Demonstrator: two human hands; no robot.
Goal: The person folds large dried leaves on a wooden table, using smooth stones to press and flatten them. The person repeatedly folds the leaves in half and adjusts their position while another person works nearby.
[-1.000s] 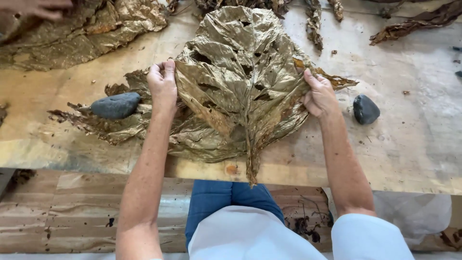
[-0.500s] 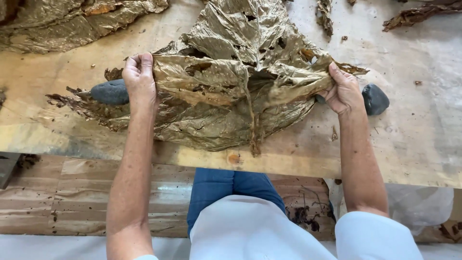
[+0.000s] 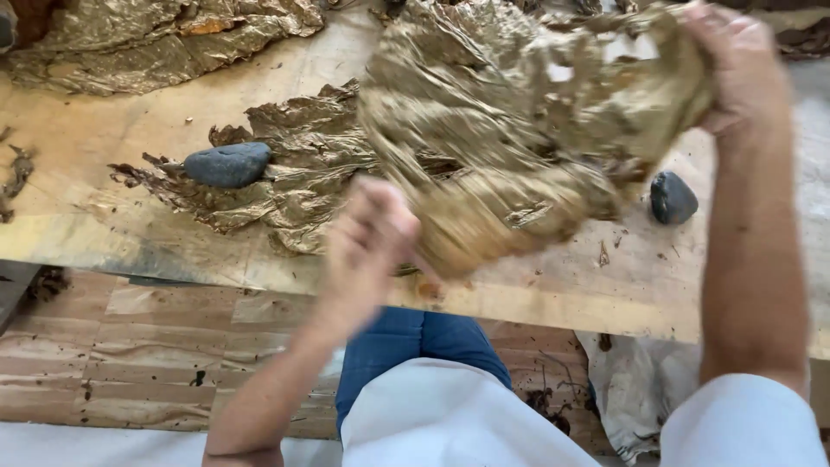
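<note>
A large dried golden-brown leaf (image 3: pixel 510 130) is lifted off the wooden table (image 3: pixel 536 294), crumpled and blurred. My right hand (image 3: pixel 735 65) grips its upper right edge, raised at the top right. My left hand (image 3: pixel 367 238) is blurred at the leaf's lower left corner near the table's front edge; its hold on the leaf is not clear. Under the lifted leaf a flat stack of similar leaves (image 3: pixel 285 173) stays on the table, held down by a dark stone (image 3: pixel 227 164).
A second dark stone (image 3: pixel 673 197) lies on the table to the right. Another pile of leaves (image 3: pixel 147 43) fills the far left. Leaf scraps dot the table. Below the front edge are wooden floor boards (image 3: pixel 130 346) and a crumpled cloth (image 3: pixel 640 389).
Both hands pulled the top leaf up off the stack. The right hand rose to the top right with its edge; the left hand dropped toward the table's front edge.
</note>
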